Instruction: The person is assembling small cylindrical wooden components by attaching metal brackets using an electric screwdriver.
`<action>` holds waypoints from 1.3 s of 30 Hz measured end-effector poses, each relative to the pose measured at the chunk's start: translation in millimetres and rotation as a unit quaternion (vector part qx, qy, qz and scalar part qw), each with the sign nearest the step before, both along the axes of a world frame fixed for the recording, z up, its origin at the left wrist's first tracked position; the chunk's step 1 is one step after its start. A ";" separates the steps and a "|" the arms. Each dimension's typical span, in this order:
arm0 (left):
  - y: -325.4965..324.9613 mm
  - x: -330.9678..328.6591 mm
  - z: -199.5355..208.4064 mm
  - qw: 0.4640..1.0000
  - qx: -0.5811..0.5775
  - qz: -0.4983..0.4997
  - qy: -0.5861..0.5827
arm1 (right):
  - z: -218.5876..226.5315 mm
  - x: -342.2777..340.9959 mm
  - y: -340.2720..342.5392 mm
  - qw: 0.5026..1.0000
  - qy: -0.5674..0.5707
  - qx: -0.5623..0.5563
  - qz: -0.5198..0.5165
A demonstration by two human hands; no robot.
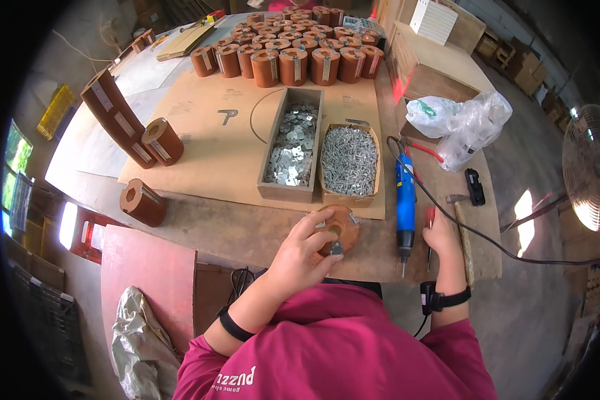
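My left hand (300, 257) grips a reddish-brown cylinder (345, 223) with a hole in its end, at the table's near edge. Its fingers lie on the end face, and a small metal plate (337, 248) shows by the thumb. On the right, my right hand (443, 235) is closed around the red handle of a screwdriver (431, 216), its thin shaft pointing down toward me. Between the hands lies a blue electric screwdriver (405, 193), its bit toward me. Beyond the held cylinder stand a long wooden box (265, 175) of metal plates and a cardboard box (347, 199) of screws.
Many similar cylinders (293, 67) crowd the table's far end. At left stand a tall stack (117, 120) and two single cylinders (143, 202). Plastic bags (473, 123), a hammer (457, 199) and a black cable (487, 243) lie at right. A fan (585, 167) stands beyond.
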State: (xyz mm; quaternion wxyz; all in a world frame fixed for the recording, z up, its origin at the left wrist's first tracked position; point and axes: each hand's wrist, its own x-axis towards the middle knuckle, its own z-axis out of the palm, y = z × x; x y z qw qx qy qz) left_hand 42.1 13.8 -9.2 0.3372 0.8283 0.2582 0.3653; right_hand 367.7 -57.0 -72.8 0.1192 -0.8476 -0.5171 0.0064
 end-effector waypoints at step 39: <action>2.7 -1.2 -0.6 1.000 0.005 -0.001 -0.016 | 120.6 -188.0 43.8 0.546 0.675 0.412 0.276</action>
